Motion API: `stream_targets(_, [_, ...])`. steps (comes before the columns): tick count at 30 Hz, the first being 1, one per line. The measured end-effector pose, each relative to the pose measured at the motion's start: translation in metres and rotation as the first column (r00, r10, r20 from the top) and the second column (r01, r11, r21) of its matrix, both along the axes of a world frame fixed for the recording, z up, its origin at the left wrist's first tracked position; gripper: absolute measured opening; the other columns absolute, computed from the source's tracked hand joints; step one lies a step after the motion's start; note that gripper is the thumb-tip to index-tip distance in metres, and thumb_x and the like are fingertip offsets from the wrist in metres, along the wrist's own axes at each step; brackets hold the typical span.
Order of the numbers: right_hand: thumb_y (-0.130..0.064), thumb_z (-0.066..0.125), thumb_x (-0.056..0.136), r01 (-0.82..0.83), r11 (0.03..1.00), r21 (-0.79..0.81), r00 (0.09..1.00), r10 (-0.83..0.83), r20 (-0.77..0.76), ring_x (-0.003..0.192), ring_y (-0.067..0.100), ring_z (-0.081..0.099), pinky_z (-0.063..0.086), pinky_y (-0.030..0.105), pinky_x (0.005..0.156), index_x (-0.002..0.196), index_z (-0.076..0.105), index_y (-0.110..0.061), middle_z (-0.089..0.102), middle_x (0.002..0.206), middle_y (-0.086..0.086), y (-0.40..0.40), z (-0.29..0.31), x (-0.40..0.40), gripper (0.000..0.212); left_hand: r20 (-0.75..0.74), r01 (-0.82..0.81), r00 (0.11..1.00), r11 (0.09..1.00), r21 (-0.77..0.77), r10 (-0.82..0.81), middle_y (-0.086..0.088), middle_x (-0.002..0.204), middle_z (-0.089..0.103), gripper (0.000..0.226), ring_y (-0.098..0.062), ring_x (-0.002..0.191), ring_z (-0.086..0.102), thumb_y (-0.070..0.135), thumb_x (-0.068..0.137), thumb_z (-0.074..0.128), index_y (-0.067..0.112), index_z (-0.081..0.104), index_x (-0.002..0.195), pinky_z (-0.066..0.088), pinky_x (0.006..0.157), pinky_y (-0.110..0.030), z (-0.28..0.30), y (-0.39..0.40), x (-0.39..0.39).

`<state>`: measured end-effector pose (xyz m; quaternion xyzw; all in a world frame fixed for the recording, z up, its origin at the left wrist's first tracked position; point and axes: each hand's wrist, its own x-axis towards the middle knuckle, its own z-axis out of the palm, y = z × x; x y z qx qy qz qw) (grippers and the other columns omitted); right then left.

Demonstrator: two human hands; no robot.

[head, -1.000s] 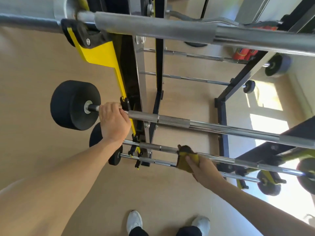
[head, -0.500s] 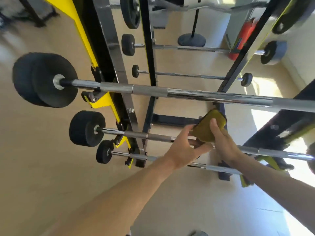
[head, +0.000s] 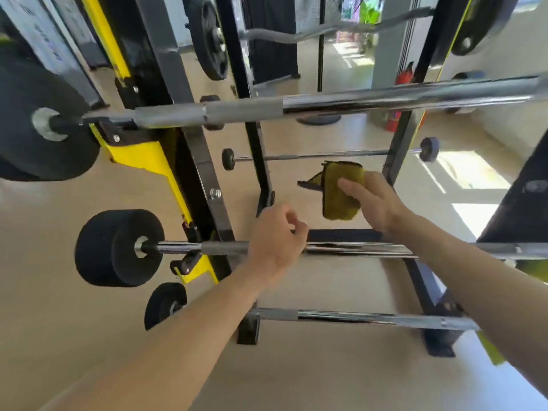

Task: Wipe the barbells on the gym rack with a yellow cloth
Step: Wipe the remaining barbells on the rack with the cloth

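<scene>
1. The right hand (head: 376, 200) holds the folded yellow cloth (head: 341, 189) up in the air, at 1 o'clock from the left hand (head: 277, 235).
2. The left hand's fingers are curled; I cannot tell if they grip the middle barbell (head: 355, 250).
3. The cloth touches no bar now, so I think wiping is left to do.

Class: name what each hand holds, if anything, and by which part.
The right hand holds the folded yellow cloth, gripping its right side. The left hand is curled, holding nothing.
</scene>
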<state>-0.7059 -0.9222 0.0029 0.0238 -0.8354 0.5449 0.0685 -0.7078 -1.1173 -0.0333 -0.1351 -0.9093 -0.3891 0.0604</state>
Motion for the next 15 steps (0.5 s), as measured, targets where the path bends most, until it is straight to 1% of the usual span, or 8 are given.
stream_targets(1, [-0.047, 0.055, 0.096, -0.045, 0.999, -0.009, 0.999, 0.046, 0.029, 0.091, 0.023, 0.063, 0.051, 0.042, 0.083, 0.102, 0.061, -0.018, 0.067, 0.095, 0.003, -0.002, -0.012, -0.005, 0.03, -0.075, -0.046, 0.996, 0.996, -0.074, 0.041, 0.005, 0.077, 0.061, 0.01, -0.01, 0.073, 0.059, 0.026, 0.094, 0.062, 0.024, 0.056, 0.085, 0.052, 0.071, -0.029, -0.016, -0.012, -0.009])
stream_targets(3, [-0.061, 0.06, 0.081, -0.153, 0.988, -0.013, 0.982, 0.154, 0.112, 0.1, 0.027, 0.063, 0.051, 0.045, 0.089, 0.112, 0.062, -0.013, 0.069, 0.106, 0.006, -0.012, -0.035, -0.012, 0.058, -0.183, -0.163, 0.976, 0.95, -0.266, 0.116, 0.007, 0.073, 0.058, 0.018, -0.009, 0.069, 0.054, 0.031, 0.1, 0.051, 0.022, 0.057, 0.085, 0.048, 0.078, -0.033, -0.045, -0.033, -0.025])
stream_targets(5, [-0.068, 0.059, 0.08, -0.314, 0.945, 0.093, 0.934, 0.29, 0.209, 0.105, 0.023, 0.059, 0.045, 0.038, 0.091, 0.111, 0.062, -0.016, 0.066, 0.113, 0.002, -0.031, -0.056, -0.014, 0.06, -0.202, -0.232, 0.966, 0.882, -0.41, 0.16, 0.007, 0.071, 0.052, 0.028, -0.013, 0.072, 0.052, 0.031, 0.104, 0.04, 0.02, 0.055, 0.083, 0.044, 0.088, -0.04, -0.064, -0.049, -0.034])
stream_targets(7, [-0.075, 0.044, 0.084, -0.432, 0.874, 0.222, 0.89, 0.375, 0.258, 0.115, 0.019, 0.054, 0.04, 0.028, 0.091, 0.123, 0.06, -0.023, 0.062, 0.126, -0.002, -0.043, -0.074, -0.018, 0.067, -0.226, -0.241, 0.965, 0.798, -0.553, 0.134, 0.006, 0.075, 0.05, 0.021, -0.017, 0.078, 0.053, 0.028, 0.103, 0.043, 0.021, 0.049, 0.085, 0.041, 0.094, -0.047, -0.08, -0.058, -0.037])
stream_targets(9, [-0.078, 0.042, 0.085, -0.422, 0.874, 0.24, 0.897, 0.364, 0.25, 0.125, 0.018, 0.049, 0.037, 0.029, 0.098, 0.137, 0.054, -0.03, 0.055, 0.138, -0.008, -0.045, -0.081, -0.023, 0.072, -0.279, -0.268, 0.953, 0.747, -0.609, 0.116, 0.003, 0.079, 0.052, 0.015, -0.017, 0.078, 0.051, 0.03, 0.102, 0.047, 0.022, 0.049, 0.088, 0.04, 0.097, -0.05, -0.089, -0.06, -0.038])
stream_targets(11, [-0.063, 0.052, 0.089, -0.393, 0.853, 0.343, 0.916, 0.33, 0.228, 0.121, 0.014, 0.051, 0.04, 0.03, 0.1, 0.139, 0.051, -0.029, 0.055, 0.133, -0.011, -0.04, -0.083, -0.026, 0.06, -0.319, -0.299, 0.941, 0.716, -0.63, 0.112, 0.003, 0.08, 0.051, 0.017, -0.017, 0.076, 0.048, 0.032, 0.102, 0.045, 0.021, 0.051, 0.09, 0.04, 0.097, -0.051, -0.098, -0.059, -0.042])
stream_targets(13, [-0.057, 0.063, 0.085, -0.399, 0.705, 0.587, 0.917, 0.317, 0.243, 0.105, 0.01, 0.058, 0.046, 0.023, 0.089, 0.128, 0.055, -0.031, 0.06, 0.116, -0.015, -0.036, -0.084, -0.025, 0.051, -0.353, -0.324, 0.929, 0.7, -0.636, 0.11, 0.002, 0.08, 0.053, 0.017, -0.018, 0.074, 0.049, 0.032, 0.101, 0.046, 0.02, 0.055, 0.093, 0.041, 0.094, -0.05, -0.103, -0.058, -0.043])
stream_targets(15, [-0.062, 0.067, 0.081, -0.395, 0.603, 0.693, 0.918, 0.293, 0.268, 0.092, 0.009, 0.059, 0.044, 0.02, 0.074, 0.116, 0.056, -0.035, 0.06, 0.1, -0.019, -0.041, -0.086, -0.025, 0.045, -0.335, -0.299, 0.938, 0.709, -0.639, 0.094, 0.001, 0.083, 0.054, 0.017, -0.018, 0.076, 0.05, 0.031, 0.101, 0.046, 0.019, 0.057, 0.097, 0.041, 0.093, -0.049, -0.1, -0.06, -0.042])
